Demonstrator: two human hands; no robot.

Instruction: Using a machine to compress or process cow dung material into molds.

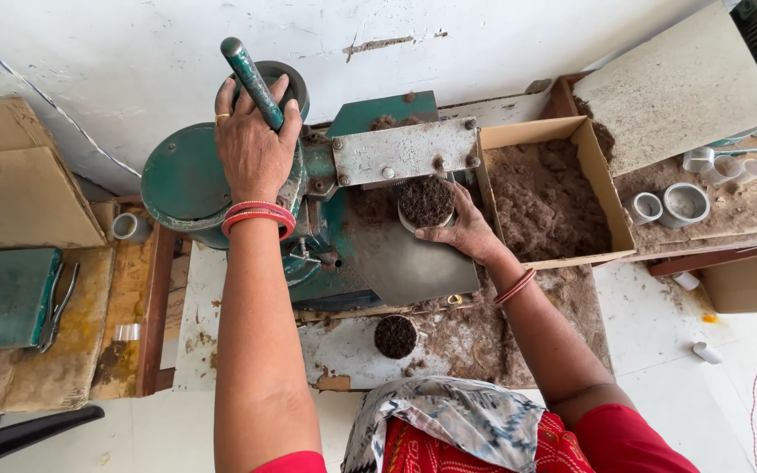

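— Where are your hands right now?

— My left hand (254, 140) is clenched round the green lever (253, 81) of the hand press (221, 188), up at the top of it. My right hand (462, 229) cups a small round cup (425, 203) packed with dark crumbly stuff, holding it on the metal plate (409, 263) just under the grey steel bar (405, 151).

— How far along would you say you are?

— I'd judge it early to middling. One filled cup (395, 336) already sits on the board nearest me, and the cardboard box (545, 197) to my right holds plenty of brown powder. Empty white rings (685, 203) wait further right on the dusty shelf, so there's a fair lot left.

— Is the cup under your hand pressed yet?

— Can't tell. Its top looks loose and heaped, but the bar hides whatever comes down on it, and my fingers cover its far side.

— Anything else you can't make out?

— The press's lower half is behind my left arm. Pliers (56, 307) lie on a green block (6, 293) at the left, and beside them a white thing is cut off by the edge — no telling what it is. The machine at the top right corner is mostly out of sight too.
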